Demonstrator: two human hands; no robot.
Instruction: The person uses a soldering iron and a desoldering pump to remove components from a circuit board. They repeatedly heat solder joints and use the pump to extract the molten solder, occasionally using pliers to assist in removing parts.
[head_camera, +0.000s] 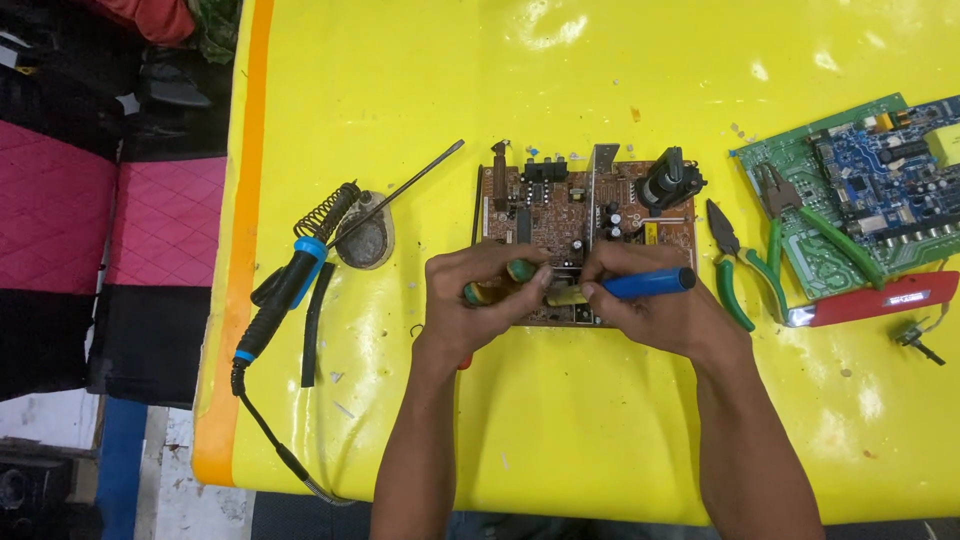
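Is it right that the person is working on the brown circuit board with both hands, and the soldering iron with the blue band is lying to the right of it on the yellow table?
Not quite. The head view shows the black soldering iron with the blue band lying to the left of the brown circuit board, not the right. Both hands, left and right, are indeed on the board, on the yellow table.

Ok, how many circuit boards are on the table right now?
2. A brown circuit board lies mid-table under both hands, the left hand and the right hand. A green circuit board lies at the right edge, partly cut off, so more could be out of view.
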